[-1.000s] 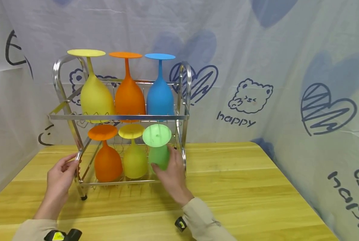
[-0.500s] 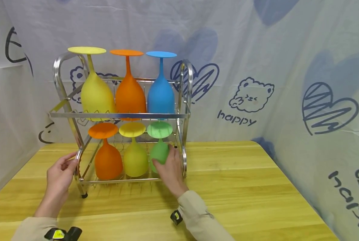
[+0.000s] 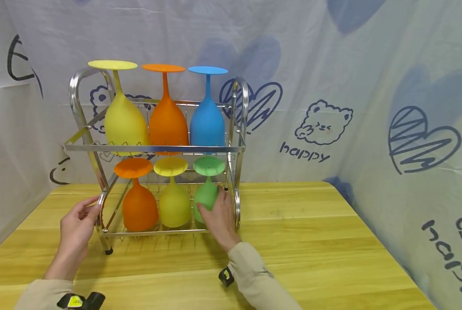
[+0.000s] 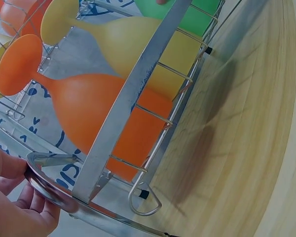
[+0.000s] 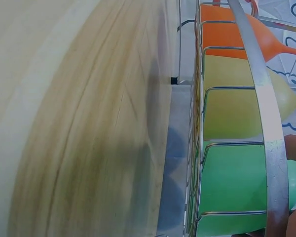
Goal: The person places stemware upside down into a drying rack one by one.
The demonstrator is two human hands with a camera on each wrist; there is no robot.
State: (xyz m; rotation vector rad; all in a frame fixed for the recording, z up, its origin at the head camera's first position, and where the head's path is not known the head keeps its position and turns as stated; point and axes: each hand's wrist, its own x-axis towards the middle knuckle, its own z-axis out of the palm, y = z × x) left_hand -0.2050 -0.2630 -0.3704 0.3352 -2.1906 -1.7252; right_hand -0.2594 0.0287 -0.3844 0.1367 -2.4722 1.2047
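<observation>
In the head view, a green goblet stands upside down at the right end of the lower shelf. My right hand grips its bowl, thumb in front and fingers around the right side. To its left are an inverted yellow goblet and an orange goblet. My left hand holds the left tube of the two-tier metal rack; the left wrist view shows thumb and fingers around that chrome tube. Behind the front rail in the right wrist view, the green bowl sits against the wires.
Yellow, orange and blue goblets stand inverted on the upper shelf. Under the rack is a wooden table, stretching off to the right. A printed white cloth hangs behind and at both sides.
The green goblet has gone from leaning forward to upright and shifted slightly right, with my right hand still holding it. My left hand has kept its hold on the rack.
</observation>
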